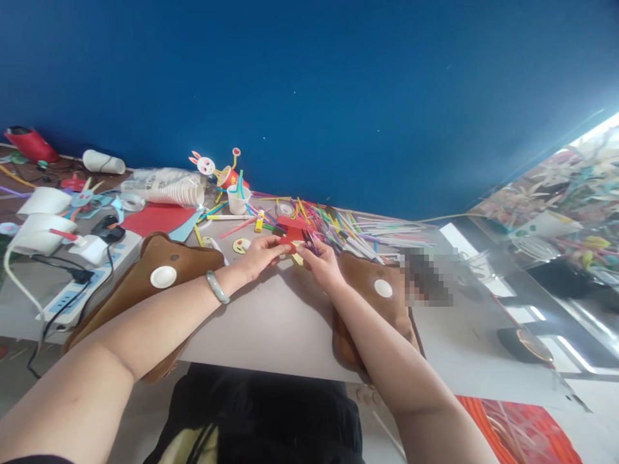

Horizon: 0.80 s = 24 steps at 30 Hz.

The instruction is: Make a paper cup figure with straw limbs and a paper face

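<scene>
My left hand [261, 256] is closed, its thumb and fingers pinching a piece of red paper [291, 227] above the table. Just to its right, my right hand [322, 264] is closed round a small dark two-pronged tool [309, 241] that looks like scissors, its tips close to the paper. The fingers hide part of the tool and the paper's lower edge. A yellow paper piece [297, 258] shows between the hands. Left of them lies a round yellow face cutout [240, 245], and a small yellow bottle [259, 222] stands behind.
Brown cushions [193, 259] [371, 309] lie under both forearms. Colourful sticks and straws [338, 222] cover the table's back. At left are a power strip [104, 277] with cables, stacked paper cups [169, 191] and red sheets [157, 220]. A white cup [238, 200] stands before the blue wall [309, 109].
</scene>
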Each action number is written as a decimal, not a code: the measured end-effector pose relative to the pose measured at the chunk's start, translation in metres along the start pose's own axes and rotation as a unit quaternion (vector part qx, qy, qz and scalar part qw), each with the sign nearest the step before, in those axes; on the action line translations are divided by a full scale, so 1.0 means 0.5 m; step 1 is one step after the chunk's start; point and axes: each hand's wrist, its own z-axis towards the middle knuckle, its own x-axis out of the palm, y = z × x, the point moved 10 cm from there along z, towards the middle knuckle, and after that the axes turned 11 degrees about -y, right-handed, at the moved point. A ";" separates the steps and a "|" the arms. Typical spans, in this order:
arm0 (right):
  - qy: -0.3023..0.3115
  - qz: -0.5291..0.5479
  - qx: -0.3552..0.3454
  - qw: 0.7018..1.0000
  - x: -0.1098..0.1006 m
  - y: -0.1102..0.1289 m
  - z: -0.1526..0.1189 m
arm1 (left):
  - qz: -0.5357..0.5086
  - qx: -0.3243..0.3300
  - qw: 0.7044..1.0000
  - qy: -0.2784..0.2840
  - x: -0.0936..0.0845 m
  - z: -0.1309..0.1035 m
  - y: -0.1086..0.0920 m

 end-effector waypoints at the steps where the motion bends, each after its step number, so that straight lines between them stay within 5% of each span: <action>1: 0.000 -0.005 -0.001 1.000 0.000 0.000 -0.001 | -0.006 0.000 1.000 -0.010 -0.004 0.002 0.001; 10: -0.003 -0.070 -0.023 0.997 0.002 0.007 -0.004 | 0.021 -0.026 0.999 0.010 0.000 -0.003 0.006; 24: 0.040 -0.028 0.016 0.999 0.023 -0.009 -0.010 | -0.133 -0.093 0.986 -0.043 -0.034 0.030 0.019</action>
